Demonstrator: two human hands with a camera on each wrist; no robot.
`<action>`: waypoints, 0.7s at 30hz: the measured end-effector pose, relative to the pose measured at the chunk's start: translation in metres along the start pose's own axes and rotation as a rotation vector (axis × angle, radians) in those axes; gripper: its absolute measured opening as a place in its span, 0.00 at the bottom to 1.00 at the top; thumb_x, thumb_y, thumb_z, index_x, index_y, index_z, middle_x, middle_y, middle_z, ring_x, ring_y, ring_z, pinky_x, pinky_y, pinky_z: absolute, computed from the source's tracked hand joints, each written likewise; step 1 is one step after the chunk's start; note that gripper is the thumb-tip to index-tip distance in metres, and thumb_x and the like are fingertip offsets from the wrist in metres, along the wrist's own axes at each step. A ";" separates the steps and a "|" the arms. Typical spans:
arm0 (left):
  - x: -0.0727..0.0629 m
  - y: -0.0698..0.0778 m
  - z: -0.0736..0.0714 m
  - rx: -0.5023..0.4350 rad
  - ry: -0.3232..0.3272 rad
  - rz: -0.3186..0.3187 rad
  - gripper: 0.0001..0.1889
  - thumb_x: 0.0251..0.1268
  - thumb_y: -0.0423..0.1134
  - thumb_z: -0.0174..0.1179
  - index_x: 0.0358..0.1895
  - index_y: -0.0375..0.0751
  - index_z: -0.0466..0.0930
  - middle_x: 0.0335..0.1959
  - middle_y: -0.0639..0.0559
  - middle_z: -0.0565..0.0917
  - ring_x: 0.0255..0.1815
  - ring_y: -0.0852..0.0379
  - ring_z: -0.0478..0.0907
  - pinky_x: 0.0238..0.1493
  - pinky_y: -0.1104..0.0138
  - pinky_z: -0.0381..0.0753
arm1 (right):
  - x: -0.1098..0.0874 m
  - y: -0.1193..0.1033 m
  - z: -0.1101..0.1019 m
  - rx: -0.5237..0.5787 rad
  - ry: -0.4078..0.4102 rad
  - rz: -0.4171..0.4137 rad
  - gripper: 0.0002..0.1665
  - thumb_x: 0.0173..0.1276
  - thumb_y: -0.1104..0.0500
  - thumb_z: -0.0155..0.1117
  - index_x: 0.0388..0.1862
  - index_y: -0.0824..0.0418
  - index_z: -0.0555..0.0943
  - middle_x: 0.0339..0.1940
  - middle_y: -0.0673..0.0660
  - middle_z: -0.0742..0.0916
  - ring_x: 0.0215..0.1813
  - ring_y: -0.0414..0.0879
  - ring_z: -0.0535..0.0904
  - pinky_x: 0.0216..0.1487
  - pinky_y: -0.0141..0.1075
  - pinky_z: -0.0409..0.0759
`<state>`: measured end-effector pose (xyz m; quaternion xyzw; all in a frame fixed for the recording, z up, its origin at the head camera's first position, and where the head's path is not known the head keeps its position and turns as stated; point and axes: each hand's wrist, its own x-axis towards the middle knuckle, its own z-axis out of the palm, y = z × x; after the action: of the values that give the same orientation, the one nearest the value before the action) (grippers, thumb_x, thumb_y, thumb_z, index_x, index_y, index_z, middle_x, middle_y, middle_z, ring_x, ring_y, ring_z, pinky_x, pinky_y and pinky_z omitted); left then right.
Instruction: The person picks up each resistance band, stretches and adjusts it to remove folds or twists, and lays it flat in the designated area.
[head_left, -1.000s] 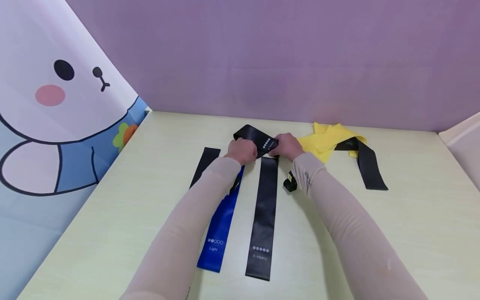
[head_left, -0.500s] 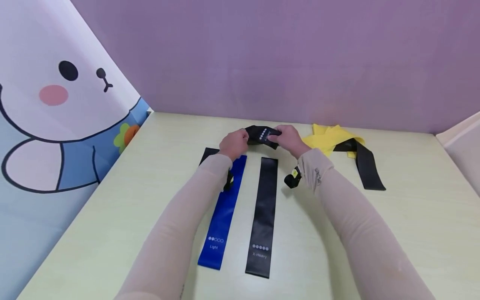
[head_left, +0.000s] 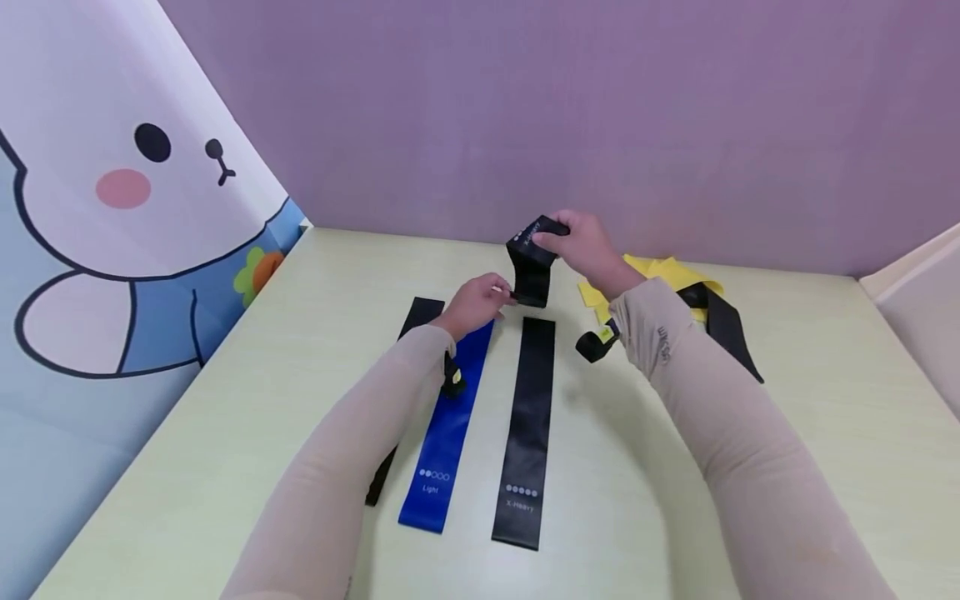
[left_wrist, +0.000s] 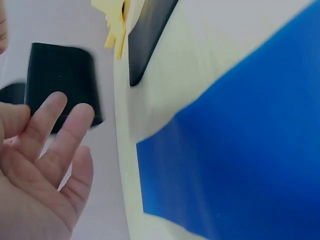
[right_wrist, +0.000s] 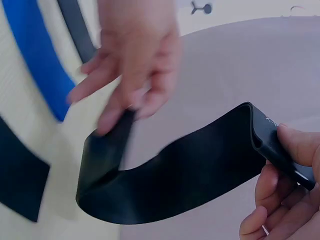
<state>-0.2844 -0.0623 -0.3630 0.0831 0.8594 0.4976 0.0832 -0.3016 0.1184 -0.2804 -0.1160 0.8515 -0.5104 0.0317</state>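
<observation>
A black loop resistance band (head_left: 532, 279) marked X-Heavy hangs between both hands above the far side of the table. My right hand (head_left: 588, 246) pinches its upper end between thumb and fingers. Lower and to the left, my left hand (head_left: 474, 303) pinches the other end with thumb and index finger, its remaining fingers spread in the left wrist view. Seen from the right wrist, the band (right_wrist: 185, 172) sags in a curve from one hand to the other. Beneath the left hand and forearm lies a flat blue band (head_left: 448, 437) marked Light.
Another black X-Heavy band (head_left: 525, 425) lies flat right of the blue one. A further black band (head_left: 422, 312) runs partly under the left forearm. Yellow bands (head_left: 686, 272) are heaped at the back right with a black band (head_left: 726, 323). A purple wall (head_left: 525, 117) stands behind the table.
My right hand has risen with its end of the black band, and my left hand has moved left, then down a little. The band now hangs more upright between them.
</observation>
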 end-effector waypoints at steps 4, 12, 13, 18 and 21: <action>0.000 0.001 0.006 0.086 -0.034 0.046 0.09 0.73 0.35 0.50 0.48 0.35 0.75 0.48 0.44 0.85 0.39 0.48 0.83 0.43 0.64 0.78 | -0.008 -0.014 -0.006 0.054 0.006 -0.025 0.15 0.71 0.59 0.60 0.50 0.67 0.77 0.44 0.58 0.81 0.40 0.45 0.74 0.43 0.35 0.73; 0.006 0.004 0.009 0.141 0.027 0.026 0.11 0.70 0.35 0.54 0.52 0.38 0.76 0.50 0.42 0.83 0.40 0.50 0.82 0.43 0.64 0.76 | -0.035 -0.037 -0.020 0.198 0.011 -0.082 0.15 0.69 0.63 0.60 0.51 0.71 0.76 0.46 0.59 0.81 0.39 0.41 0.78 0.43 0.30 0.75; 0.007 0.004 0.009 0.116 0.028 0.010 0.11 0.71 0.35 0.54 0.53 0.38 0.76 0.51 0.42 0.83 0.41 0.50 0.82 0.43 0.65 0.76 | -0.039 -0.039 -0.022 0.223 0.009 -0.096 0.14 0.69 0.64 0.60 0.50 0.72 0.76 0.45 0.58 0.81 0.39 0.41 0.78 0.43 0.30 0.76; 0.012 0.006 0.013 0.051 0.023 -0.009 0.15 0.64 0.27 0.56 0.53 0.36 0.76 0.52 0.42 0.82 0.41 0.55 0.77 0.37 0.71 0.72 | -0.059 -0.044 -0.030 0.340 -0.039 -0.182 0.05 0.67 0.69 0.60 0.41 0.68 0.79 0.38 0.54 0.83 0.37 0.42 0.79 0.43 0.30 0.77; 0.016 0.009 0.020 0.046 -0.023 -0.017 0.12 0.60 0.25 0.57 0.47 0.36 0.78 0.48 0.43 0.83 0.41 0.54 0.76 0.41 0.69 0.74 | -0.066 -0.047 -0.031 0.351 -0.079 -0.225 0.03 0.67 0.70 0.60 0.39 0.67 0.80 0.35 0.53 0.85 0.37 0.44 0.79 0.45 0.31 0.77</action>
<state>-0.2950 -0.0375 -0.3660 0.0831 0.8703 0.4761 0.0953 -0.2348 0.1390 -0.2288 -0.2230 0.7294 -0.6461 0.0277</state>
